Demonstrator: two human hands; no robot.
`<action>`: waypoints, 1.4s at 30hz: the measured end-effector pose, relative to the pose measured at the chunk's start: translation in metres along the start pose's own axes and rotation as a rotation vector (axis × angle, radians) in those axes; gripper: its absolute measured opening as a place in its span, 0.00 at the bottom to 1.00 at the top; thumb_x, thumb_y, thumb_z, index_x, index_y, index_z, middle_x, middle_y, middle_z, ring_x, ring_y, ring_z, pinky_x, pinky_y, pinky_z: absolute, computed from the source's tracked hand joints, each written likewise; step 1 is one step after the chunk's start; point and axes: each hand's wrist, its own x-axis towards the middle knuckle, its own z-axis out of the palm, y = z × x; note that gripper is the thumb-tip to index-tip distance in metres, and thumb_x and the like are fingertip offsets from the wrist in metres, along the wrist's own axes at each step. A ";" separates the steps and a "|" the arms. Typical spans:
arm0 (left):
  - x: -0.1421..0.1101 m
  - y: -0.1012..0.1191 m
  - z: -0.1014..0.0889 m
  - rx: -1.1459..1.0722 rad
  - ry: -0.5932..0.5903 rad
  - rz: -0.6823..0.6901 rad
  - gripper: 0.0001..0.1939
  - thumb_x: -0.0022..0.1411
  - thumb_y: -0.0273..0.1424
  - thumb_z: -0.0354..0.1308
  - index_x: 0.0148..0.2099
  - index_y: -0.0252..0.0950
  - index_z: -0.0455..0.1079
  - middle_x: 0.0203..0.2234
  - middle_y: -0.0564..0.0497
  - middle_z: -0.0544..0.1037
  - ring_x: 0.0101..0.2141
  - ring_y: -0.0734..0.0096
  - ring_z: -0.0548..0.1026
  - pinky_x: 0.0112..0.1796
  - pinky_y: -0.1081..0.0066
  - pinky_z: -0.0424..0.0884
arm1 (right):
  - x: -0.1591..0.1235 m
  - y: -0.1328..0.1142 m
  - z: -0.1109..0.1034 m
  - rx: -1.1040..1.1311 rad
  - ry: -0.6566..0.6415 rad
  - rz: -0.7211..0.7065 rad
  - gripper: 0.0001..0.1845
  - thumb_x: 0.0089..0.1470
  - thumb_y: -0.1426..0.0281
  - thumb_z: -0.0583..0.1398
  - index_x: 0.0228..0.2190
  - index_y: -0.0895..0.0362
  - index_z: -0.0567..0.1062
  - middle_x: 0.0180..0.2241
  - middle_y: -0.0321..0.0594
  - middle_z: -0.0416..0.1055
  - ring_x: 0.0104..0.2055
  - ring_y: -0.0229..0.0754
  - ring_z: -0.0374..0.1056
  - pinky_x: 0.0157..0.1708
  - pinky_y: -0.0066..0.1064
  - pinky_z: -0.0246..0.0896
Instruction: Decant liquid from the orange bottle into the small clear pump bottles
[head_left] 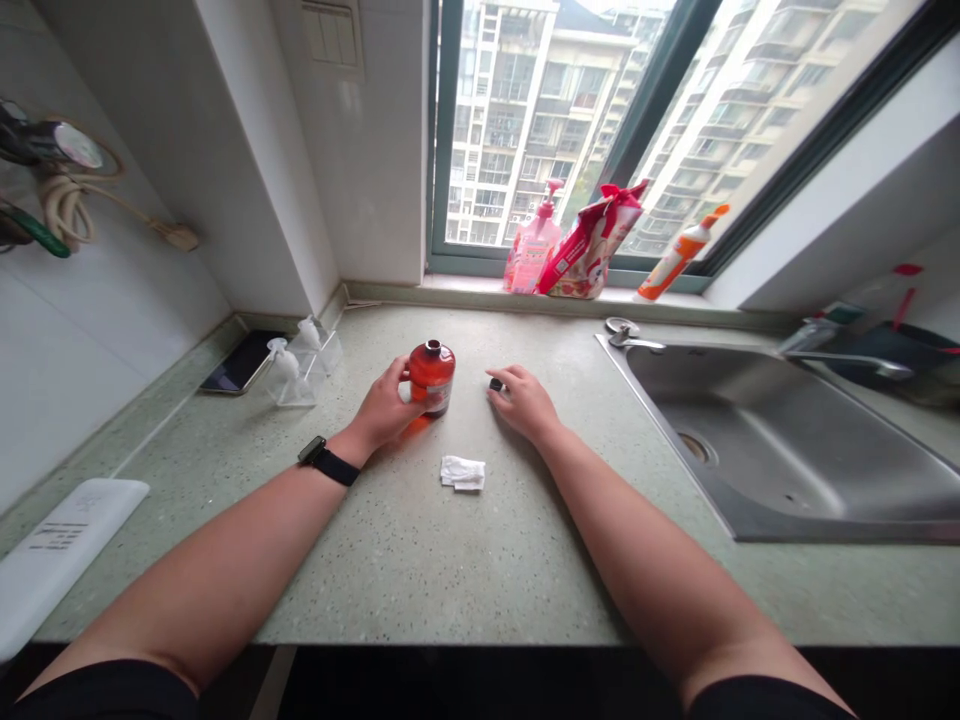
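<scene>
My left hand (384,405) grips the side of a red-orange glass bottle (432,375) that stands upright on the speckled green countertop (375,570), its neck uncapped. A black watch (326,462) sits on my left wrist. My right hand (525,405) rests on the counter to the right of the bottle, its fingertips closed around a small black cap (496,384), which is mostly hidden. A folded white tissue (463,473) lies just in front of the space between my hands.
A steel sink (787,440) with a faucet (847,362) lies to the right. A phone (240,362) and transparent stands (300,365) sit at the left wall. A pink pump bottle (532,245), a red-and-white bag (592,245) and an orange-and-white bottle (679,255) line the windowsill.
</scene>
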 end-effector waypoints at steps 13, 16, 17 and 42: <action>-0.016 0.018 0.013 -0.021 -0.130 0.153 0.38 0.60 0.47 0.75 0.67 0.41 0.69 0.58 0.42 0.80 0.57 0.50 0.79 0.60 0.53 0.73 | 0.003 -0.028 -0.023 0.659 0.074 0.088 0.22 0.63 0.48 0.63 0.43 0.52 0.82 0.41 0.41 0.78 0.41 0.44 0.73 0.47 0.38 0.70; -0.016 0.018 0.014 -0.045 -0.146 0.141 0.38 0.60 0.47 0.75 0.67 0.41 0.69 0.59 0.41 0.80 0.57 0.50 0.79 0.61 0.52 0.73 | 0.018 -0.050 -0.037 0.861 0.167 0.109 0.26 0.56 0.43 0.67 0.44 0.51 0.80 0.38 0.38 0.77 0.40 0.42 0.70 0.41 0.35 0.69; -0.016 0.018 0.014 -0.048 -0.150 0.135 0.37 0.60 0.47 0.75 0.67 0.41 0.69 0.59 0.41 0.80 0.57 0.50 0.79 0.60 0.52 0.73 | 0.023 -0.059 -0.041 0.897 0.170 0.092 0.27 0.55 0.43 0.69 0.43 0.51 0.80 0.36 0.37 0.76 0.39 0.41 0.70 0.39 0.34 0.68; -0.017 0.023 0.010 -0.010 -0.159 0.113 0.36 0.62 0.45 0.73 0.68 0.42 0.68 0.60 0.41 0.79 0.58 0.48 0.78 0.61 0.50 0.74 | 0.025 -0.080 -0.046 0.928 -0.114 -0.242 0.17 0.60 0.52 0.70 0.41 0.51 0.83 0.45 0.41 0.86 0.50 0.46 0.80 0.59 0.46 0.71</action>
